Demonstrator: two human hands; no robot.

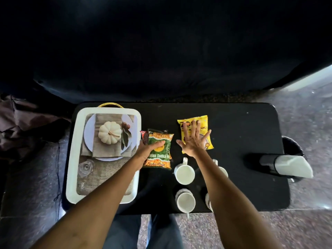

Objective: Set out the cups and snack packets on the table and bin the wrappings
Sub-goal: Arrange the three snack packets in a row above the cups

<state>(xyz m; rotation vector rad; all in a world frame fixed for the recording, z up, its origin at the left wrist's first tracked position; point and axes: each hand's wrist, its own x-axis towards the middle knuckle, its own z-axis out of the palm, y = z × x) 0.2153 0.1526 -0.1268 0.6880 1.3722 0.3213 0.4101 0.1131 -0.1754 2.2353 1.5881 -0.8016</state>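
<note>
A green and orange snack packet (159,157) lies on the black table (242,141), on top of other packets whose dark and red corners (144,134) stick out. My left hand (150,148) grips its left edge, thumb on top. My right hand (195,141) is spread flat, fingers apart, over a yellow snack packet (192,121) further back. Several white cups stand near the front edge: one with a handle (184,172), one (186,202) in front of it, and two more (222,170) (208,201) partly hidden behind my right forearm.
A white tray (75,150) with a pumpkin place-setting picture fills the table's left end, a yellow rim (110,104) behind it. A black mesh bin (269,163) lies at the right end with white wrapping (294,166) in its mouth. A dark sofa stands behind the table.
</note>
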